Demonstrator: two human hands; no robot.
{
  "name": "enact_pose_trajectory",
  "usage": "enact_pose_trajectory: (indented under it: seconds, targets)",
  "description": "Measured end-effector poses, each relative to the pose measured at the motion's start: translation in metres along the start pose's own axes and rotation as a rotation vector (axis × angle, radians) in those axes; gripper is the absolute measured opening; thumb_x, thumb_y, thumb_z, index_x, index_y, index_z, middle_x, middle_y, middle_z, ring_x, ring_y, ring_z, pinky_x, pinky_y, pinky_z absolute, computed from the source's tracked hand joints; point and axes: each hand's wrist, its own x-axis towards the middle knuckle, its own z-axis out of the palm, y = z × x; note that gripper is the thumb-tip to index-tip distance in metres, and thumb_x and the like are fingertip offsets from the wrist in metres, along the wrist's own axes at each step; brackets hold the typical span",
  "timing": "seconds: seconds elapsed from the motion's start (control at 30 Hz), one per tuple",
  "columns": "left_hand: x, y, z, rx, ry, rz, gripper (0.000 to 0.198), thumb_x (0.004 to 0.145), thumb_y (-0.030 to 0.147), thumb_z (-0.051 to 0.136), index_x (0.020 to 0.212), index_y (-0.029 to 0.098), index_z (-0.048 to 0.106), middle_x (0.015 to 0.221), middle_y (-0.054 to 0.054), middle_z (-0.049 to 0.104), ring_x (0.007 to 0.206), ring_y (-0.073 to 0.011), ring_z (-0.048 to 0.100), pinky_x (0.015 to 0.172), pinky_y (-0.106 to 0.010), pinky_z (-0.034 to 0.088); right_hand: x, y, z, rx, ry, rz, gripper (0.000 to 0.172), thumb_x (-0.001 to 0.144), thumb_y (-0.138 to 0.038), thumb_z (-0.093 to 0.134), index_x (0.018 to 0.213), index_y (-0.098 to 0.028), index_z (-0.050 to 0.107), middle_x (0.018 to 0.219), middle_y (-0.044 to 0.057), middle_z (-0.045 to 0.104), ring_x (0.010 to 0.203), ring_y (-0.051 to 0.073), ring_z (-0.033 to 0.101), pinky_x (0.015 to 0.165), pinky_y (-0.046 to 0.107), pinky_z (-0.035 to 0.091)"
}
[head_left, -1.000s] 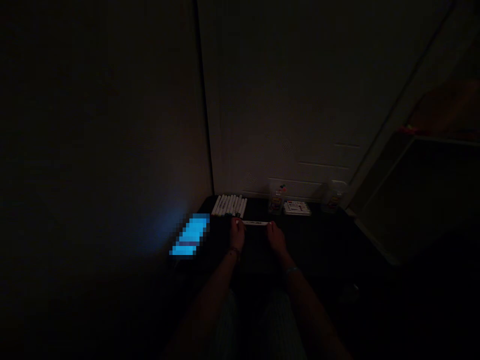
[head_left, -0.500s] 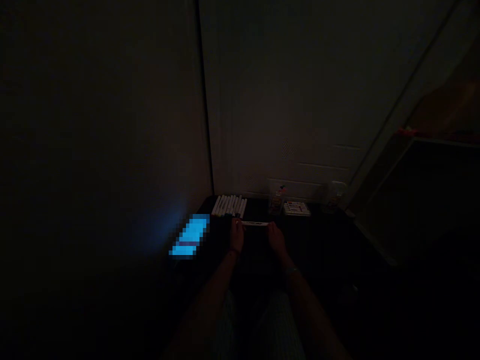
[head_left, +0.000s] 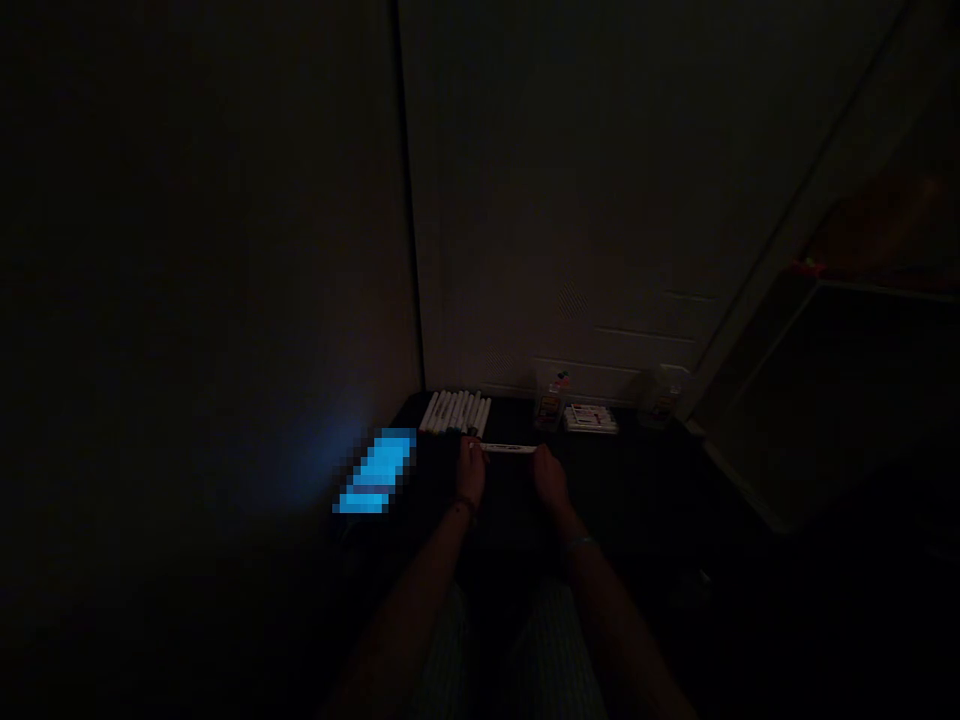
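A white marker (head_left: 510, 448) with dark print lies level between my hands, above the dark table (head_left: 630, 500). My left hand (head_left: 471, 472) is closed on its left end. The right end is gripped by my right hand (head_left: 550, 476), fingers wrapped round it. Just beyond my left hand, a row of white markers (head_left: 454, 411) lies side by side. Behind my right hand sits a stack of white markers (head_left: 590, 417), next to a clear plastic container (head_left: 550, 405) with a printed label. Dim light hides the finer detail of my fingers.
A glowing blue, pixelated screen (head_left: 376, 472) lies at the table's left side by the wall. Another clear container (head_left: 663, 398) stands at the back right. A pale wall (head_left: 600, 200) rises behind the table, and a dark framed panel (head_left: 862, 400) is at the right.
Both hands keep hold of the marker at its two ends. The view has shifted very slightly; otherwise things lie as before.
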Motion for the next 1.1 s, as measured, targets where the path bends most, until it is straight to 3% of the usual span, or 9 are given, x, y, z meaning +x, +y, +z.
enact_pose_trajectory:
  seconds: [0.2, 0.37, 0.7, 1.1]
  targets:
    - [-0.001, 0.007, -0.001, 0.062, 0.009, 0.029, 0.012, 0.074, 0.031, 0.041, 0.079, 0.020, 0.044, 0.062, 0.004, 0.046, 0.059, -0.0093, 0.044, 0.060, -0.021, 0.035, -0.002, -0.004, 0.000, 0.122, 0.005, 0.090, 0.039, 0.085, -0.047, 0.027, 0.098, -0.019, 0.050, 0.089, 0.006, 0.061, 0.080, 0.015, 0.056, 0.065, 0.021, 0.036]
    - [0.000, 0.005, 0.000, 0.069, -0.005, 0.010, 0.015, 0.073, 0.032, 0.043, 0.083, 0.020, 0.044, 0.064, 0.004, 0.048, 0.059, -0.0090, 0.045, 0.059, -0.021, 0.035, -0.001, -0.001, 0.003, 0.139, 0.033, 0.044, 0.038, 0.086, -0.046, 0.025, 0.097, -0.020, 0.050, 0.089, 0.006, 0.061, 0.082, 0.015, 0.056, 0.067, 0.021, 0.035]
    - [0.002, -0.001, 0.001, -0.010, 0.015, -0.063, 0.025, 0.080, 0.040, 0.030, 0.080, 0.020, 0.045, 0.060, 0.003, 0.045, 0.052, -0.0080, 0.041, 0.053, -0.020, 0.033, -0.001, 0.000, 0.001, 0.092, -0.002, 0.021, 0.036, 0.089, -0.031, 0.018, 0.096, -0.019, 0.051, 0.094, 0.008, 0.059, 0.085, 0.016, 0.055, 0.070, 0.022, 0.034]
    - [-0.005, 0.016, -0.002, 0.063, 0.008, -0.023, 0.014, 0.074, 0.032, 0.041, 0.081, 0.021, 0.045, 0.062, 0.004, 0.047, 0.058, -0.0092, 0.044, 0.060, -0.021, 0.036, -0.002, -0.005, 0.000, 0.152, 0.043, 0.072, 0.038, 0.084, -0.047, 0.031, 0.100, -0.019, 0.051, 0.090, 0.007, 0.061, 0.084, 0.017, 0.057, 0.068, 0.022, 0.037]
